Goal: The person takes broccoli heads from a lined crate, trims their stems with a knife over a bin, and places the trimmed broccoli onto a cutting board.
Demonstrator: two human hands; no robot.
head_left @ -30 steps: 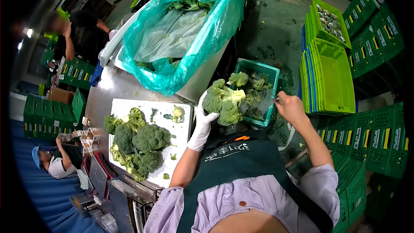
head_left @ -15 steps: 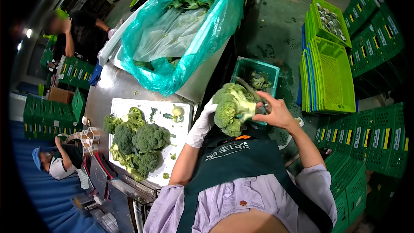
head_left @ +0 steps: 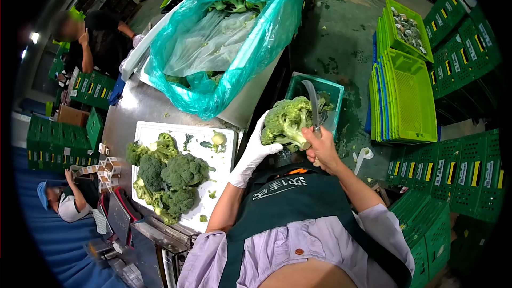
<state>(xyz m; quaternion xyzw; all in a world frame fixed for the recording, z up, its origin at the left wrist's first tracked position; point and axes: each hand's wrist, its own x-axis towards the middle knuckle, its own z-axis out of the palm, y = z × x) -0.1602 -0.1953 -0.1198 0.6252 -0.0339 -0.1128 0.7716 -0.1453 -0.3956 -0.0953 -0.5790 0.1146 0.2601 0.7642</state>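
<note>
Seeing the knife (head_left: 313,102) angled more upright vs. a sec ago, we've R hand (head_left: 322,150) fingers clamped on its handle, L hand (head_left: 257,146) fingers gripping the broccoli (head_left: 281,121) nr the crate (head_left: 340,93), so prob. the stalk (head_left: 293,129) is within easy reach.

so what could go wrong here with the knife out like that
The bare right hand holds the curved knife with its fingers close to the broccoli stem, so a slip might nick them.
The gloved left hand supports the broccoli head from the opposite side; an overshooting cut could reach it.
The broccoli is held up off the table, so a loose grip might drop it.
</note>
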